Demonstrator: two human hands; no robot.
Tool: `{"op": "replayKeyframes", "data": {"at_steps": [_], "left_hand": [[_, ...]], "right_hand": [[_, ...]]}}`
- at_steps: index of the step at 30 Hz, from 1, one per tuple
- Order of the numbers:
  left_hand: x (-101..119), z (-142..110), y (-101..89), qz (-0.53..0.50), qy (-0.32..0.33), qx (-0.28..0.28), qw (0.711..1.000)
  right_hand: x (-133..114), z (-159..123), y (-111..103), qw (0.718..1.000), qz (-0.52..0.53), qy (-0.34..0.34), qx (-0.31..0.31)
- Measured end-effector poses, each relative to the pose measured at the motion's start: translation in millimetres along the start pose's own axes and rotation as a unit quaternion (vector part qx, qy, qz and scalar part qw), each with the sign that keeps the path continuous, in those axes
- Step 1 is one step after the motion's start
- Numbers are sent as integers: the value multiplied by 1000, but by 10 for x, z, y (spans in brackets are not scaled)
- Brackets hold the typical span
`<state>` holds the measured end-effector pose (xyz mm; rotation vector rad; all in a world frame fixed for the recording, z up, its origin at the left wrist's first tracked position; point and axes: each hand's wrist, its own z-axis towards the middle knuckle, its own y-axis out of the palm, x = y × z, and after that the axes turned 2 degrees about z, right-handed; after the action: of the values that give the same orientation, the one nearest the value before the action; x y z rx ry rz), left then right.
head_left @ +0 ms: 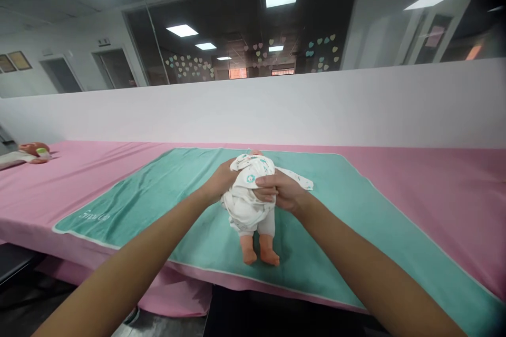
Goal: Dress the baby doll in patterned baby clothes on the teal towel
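Observation:
A baby doll (269, 253) lies with its bare feet toward me and white pants on its legs. Bunched over its upper body is a white baby shirt (253, 168) with small green prints; one sleeve spreads out to the right. At the shirt's left side, my left hand (221, 181) grips the cloth, its fingertips hidden behind the folds. My right hand (286, 189) is closed on the shirt's right side, thumb on top and fingers curled into the fabric. The doll's head is almost wholly covered by the shirt.
Under the doll, a green towel (324, 242) covers part of a pink-covered table (415, 184). Another doll (35, 150) lies at the far left. A low white wall (237, 110) with glass above it runs along the table's back.

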<state>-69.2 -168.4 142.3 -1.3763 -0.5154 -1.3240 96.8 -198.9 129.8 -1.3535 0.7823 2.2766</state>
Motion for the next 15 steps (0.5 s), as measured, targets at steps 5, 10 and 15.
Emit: {"op": "replayKeyframes", "data": {"at_steps": [5, 10, 15], "left_hand": [[100, -339, -432, 108, -62, -132, 983], [565, -637, -588, 335, -61, -200, 919], [430, -669, -199, 340, 45, -109, 933]], "right_hand": [[-105, -118, -199, 974, -174, 136, 43], [-24, -96, -54, 935, -261, 240, -30], [438, -51, 278, 962, -210, 22, 170]]}}
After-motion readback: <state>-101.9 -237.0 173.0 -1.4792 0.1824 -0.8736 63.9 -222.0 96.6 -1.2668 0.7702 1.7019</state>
